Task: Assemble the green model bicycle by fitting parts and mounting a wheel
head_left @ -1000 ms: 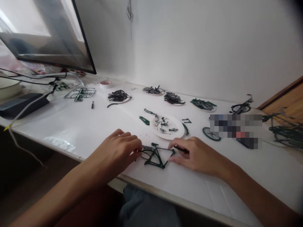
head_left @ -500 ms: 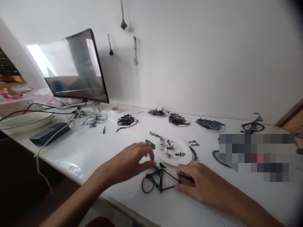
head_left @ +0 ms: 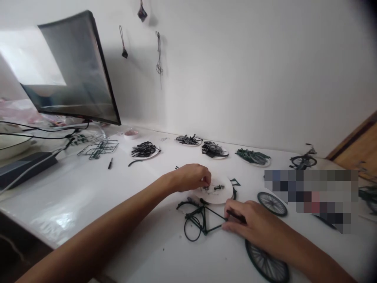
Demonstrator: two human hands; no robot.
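My right hand is closed around the front end of a dark green model bicycle frame, which has a black saddle and a thin ring at its rear. A dark stick-like piece also sits in that hand, its kind unclear. Over the white paper plate my left hand reaches down with its fingertips pinched together among small grey and green parts. Whatever is between those fingertips is hidden. Two spoked wheels lie near my right hand and forearm.
Plates with black parts, grey parts and green parts line the back. An assembled model bicycle stands at right. Left are a monitor, part sprues and a small screwdriver. A blurred patch hides part of the right side.
My left hand has moved from above the bicycle's rear up onto the plate, and its fingers have closed. My right hand keeps its hold on the frame. The view has shifted right.
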